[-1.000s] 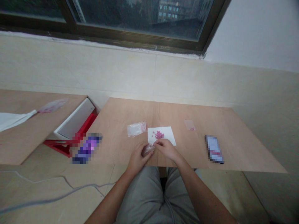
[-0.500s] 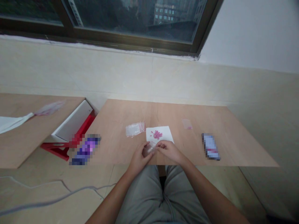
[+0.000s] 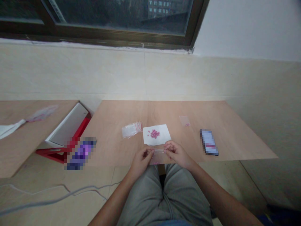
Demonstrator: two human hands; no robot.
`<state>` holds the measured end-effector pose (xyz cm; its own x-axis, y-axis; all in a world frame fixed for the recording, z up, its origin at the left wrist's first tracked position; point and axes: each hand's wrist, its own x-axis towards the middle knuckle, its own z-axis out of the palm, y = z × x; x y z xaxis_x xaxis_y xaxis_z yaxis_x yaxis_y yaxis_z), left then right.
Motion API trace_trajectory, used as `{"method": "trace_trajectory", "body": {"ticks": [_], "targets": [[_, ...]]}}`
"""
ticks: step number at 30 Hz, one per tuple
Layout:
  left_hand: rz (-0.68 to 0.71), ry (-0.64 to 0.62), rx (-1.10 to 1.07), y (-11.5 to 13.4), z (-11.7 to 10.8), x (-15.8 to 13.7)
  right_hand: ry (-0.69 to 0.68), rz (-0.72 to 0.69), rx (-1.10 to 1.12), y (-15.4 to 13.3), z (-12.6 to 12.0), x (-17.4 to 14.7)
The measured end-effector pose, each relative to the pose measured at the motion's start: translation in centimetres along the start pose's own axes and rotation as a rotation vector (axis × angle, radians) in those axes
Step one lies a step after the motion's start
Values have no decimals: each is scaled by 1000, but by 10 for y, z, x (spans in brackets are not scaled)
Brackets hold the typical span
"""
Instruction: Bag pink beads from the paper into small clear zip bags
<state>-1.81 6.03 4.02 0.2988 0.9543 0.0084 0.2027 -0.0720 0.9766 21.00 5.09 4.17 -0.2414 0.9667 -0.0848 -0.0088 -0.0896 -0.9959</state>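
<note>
A small clear zip bag (image 3: 158, 158) hangs between my hands at the table's front edge, with a few pink beads at its bottom. My left hand (image 3: 142, 159) pinches its upper left corner. At the upper right corner, the fingers of my right hand (image 3: 178, 153) are closed on the same bag. Just beyond them lies a sheet of white paper (image 3: 164, 131) bearing a loose pile of pink beads (image 3: 154, 133). Left of the paper is a stack of clear zip bags (image 3: 131, 130). Another small bag (image 3: 184, 120) with a few pink beads lies to the right.
One phone (image 3: 209, 142) lies on the table's right side and another, blurred phone (image 3: 81, 153) at its left edge. A second table (image 3: 35, 135) at left carries plastic bags and white paper. Between the tables are a red stool (image 3: 55, 154) and a white box (image 3: 67, 124). Cables (image 3: 70, 196) run across the floor.
My hands have moved apart, and the bag now hangs stretched between them with its beads showing at the bottom. The camera view has shifted slightly.
</note>
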Motion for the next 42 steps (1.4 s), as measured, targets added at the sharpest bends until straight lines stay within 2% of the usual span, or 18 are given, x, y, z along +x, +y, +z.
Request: {"method": "trace_trajectory", "body": {"ticks": [4, 11, 19, 25, 32, 42], "targets": [[-27, -11, -15, 7, 3, 2, -14, -20, 6, -4, 1, -3], [-86, -153, -51, 28, 20, 5, -54, -44, -53, -16, 2, -9], [-68, -96, 0, 18, 29, -1, -50, -57, -134, -17, 7, -11], [-40, -63, 16, 22, 27, -5, -26, -44, -154, -8, 10, -9], [-30, -47, 41, 22, 26, -7, -93, -25, -278, -13, 12, -11], [10, -10, 106, 19, 23, -5, -100, -78, -335, -22, 8, -12]]}}
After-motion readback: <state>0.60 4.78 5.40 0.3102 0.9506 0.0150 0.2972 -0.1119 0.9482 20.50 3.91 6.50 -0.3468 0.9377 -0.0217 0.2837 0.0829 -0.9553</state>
